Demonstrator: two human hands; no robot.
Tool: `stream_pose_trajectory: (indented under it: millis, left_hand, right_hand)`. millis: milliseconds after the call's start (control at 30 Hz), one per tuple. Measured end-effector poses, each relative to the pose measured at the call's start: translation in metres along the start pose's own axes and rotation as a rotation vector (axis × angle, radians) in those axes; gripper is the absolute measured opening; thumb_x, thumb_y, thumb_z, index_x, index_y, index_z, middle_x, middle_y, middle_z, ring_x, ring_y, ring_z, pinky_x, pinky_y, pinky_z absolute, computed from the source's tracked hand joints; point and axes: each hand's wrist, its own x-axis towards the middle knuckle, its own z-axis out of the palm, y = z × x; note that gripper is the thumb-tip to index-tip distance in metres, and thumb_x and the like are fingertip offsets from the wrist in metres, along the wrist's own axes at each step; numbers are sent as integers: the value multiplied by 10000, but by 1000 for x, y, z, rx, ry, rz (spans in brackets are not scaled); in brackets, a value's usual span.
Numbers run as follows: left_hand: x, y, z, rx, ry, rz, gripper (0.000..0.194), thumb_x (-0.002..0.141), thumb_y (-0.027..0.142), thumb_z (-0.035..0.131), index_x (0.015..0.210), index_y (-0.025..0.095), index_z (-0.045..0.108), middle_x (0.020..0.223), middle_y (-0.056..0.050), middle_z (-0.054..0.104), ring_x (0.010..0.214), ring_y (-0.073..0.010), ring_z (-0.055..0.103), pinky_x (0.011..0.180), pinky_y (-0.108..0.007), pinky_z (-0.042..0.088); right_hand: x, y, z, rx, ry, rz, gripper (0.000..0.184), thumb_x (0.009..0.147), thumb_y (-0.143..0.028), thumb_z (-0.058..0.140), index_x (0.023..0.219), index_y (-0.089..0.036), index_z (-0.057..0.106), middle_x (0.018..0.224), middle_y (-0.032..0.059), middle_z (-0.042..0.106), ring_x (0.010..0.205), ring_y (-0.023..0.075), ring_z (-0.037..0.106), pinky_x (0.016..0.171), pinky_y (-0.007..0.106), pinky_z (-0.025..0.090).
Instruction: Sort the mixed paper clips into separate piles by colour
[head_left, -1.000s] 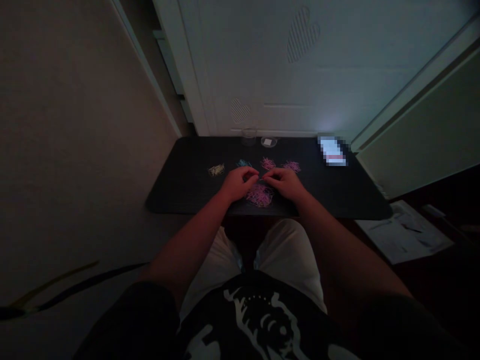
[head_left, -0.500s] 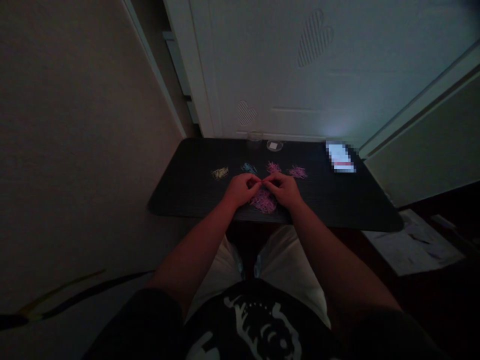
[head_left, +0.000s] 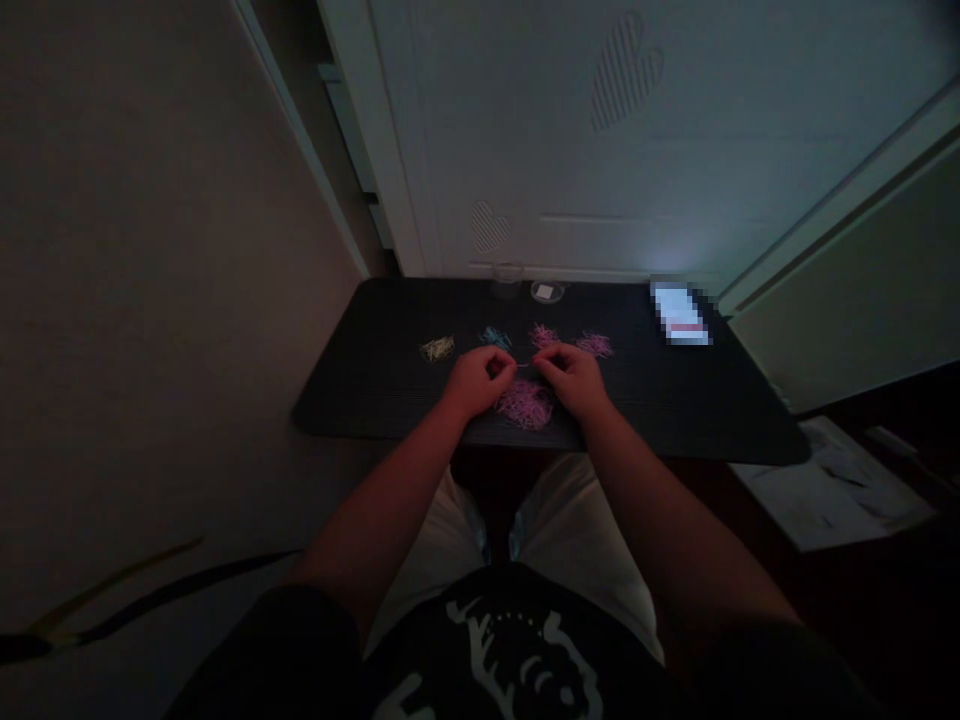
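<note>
My left hand (head_left: 481,378) is closed in a pinch over the black table, with a short, thin pale strand (head_left: 523,364) sticking out from its fingertips. The strand spans most of the small gap toward my right hand (head_left: 568,374). That hand is pinched too, and whether its fingertips grip the strand's other end is too small to tell. Below both hands lies a large mixed pile of thin pink and purple strands (head_left: 525,404). Behind them are smaller sorted piles: cream strands (head_left: 438,348), blue strands (head_left: 495,337), pink strands (head_left: 544,336) and purple strands (head_left: 595,345).
A clear round container (head_left: 508,280) and a clear round lid (head_left: 547,291) with a white label stand at the back of the black table (head_left: 360,380). To the right lies a lit, blurred phone (head_left: 680,312). Behind is a white door (head_left: 525,130) with heart reliefs.
My hands, whose fingertips met half a second ago, have drawn slightly apart. The thin pale strand now shows in the gap. The piles look the same.
</note>
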Motion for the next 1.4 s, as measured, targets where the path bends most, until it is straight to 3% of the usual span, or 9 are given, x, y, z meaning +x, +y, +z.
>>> stream_pose_trajectory:
  millis: [200,500,633,733,1000,1167,1400]
  left_hand:
    - [0,2,0,35,-26,11,137,781,276,578,798,166,658,751,-11,669,684,-125,585,657,-245,457]
    - [0,1,0,35,-21,-5,148,779,284,583,810,168,670,732,-9,670,666,-121,587,644,-239,458]
    - [0,3,-2,48,-17,1,145,777,278,583,800,164,669,741,-16,675,675,-126,588,650,-242,460]
    - [0,3,-2,51,-17,16,140,775,278,585,788,164,665,733,-14,671,671,-124,584,649,-241,458]
    - [0,-3,0,20,-17,16,132,776,279,590,780,163,654,711,-4,658,652,-115,578,638,-239,453]
    - [-1,-1,-1,12,-11,31,275,738,348,650,940,162,662,827,-30,677,696,-125,589,655,-248,468]
    - [0,2,-2,89,-69,53,181,795,315,574,777,166,677,736,-16,676,682,-130,589,652,-248,450]
  right_hand:
    - [-3,-7,3,-76,-128,-61,182,703,-326,651,789,-166,673,666,13,636,574,124,529,545,259,409]
    - [1,2,1,-38,-27,-53,172,739,-334,601,728,-166,639,683,16,629,635,137,555,602,269,431]
    - [-2,-3,3,9,-106,-58,206,689,-314,653,835,-169,643,692,6,615,611,127,540,571,257,422]
    - [-2,-6,4,-59,-136,-50,170,702,-309,637,794,-168,653,671,9,614,585,123,519,559,260,408]
    - [2,3,1,32,19,9,173,726,-339,609,712,-166,607,641,-5,579,582,114,495,560,250,388]
    - [1,0,3,32,-66,-12,168,719,-337,616,704,-170,607,650,3,599,593,121,514,579,259,411]
    - [-1,-4,5,-58,-116,-60,141,730,-309,595,702,-173,619,651,14,621,615,134,535,590,267,422]
